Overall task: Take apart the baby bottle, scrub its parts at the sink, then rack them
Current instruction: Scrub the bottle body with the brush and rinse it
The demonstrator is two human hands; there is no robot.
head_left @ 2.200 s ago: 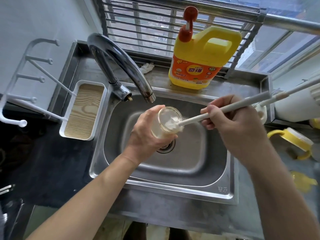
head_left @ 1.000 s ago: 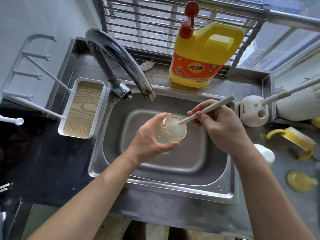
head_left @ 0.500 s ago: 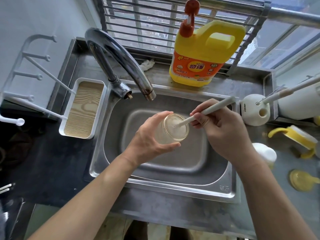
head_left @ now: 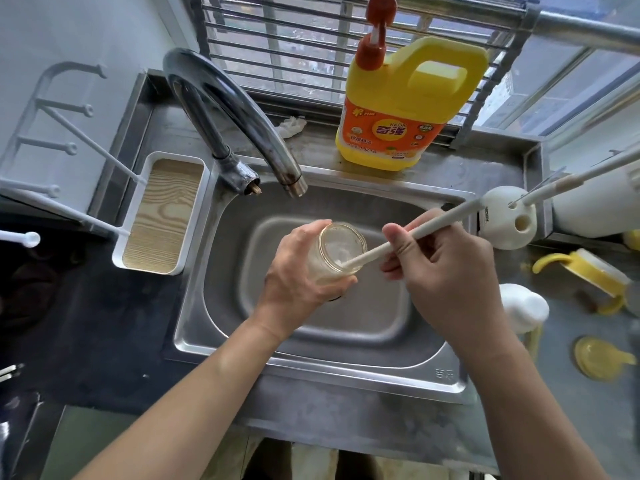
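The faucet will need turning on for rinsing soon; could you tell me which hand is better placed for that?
Probably left: the left hand, gripping the bottle, is nearer the faucet.

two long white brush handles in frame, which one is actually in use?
The brush gripped by the right hand, its tip inside the bottle held by the left hand. The other brush stands idle in the white holder.

Yellow detergent jug (head_left: 408, 109) with orange label, red pump; wood-grain tray (head_left: 162, 216), white rim
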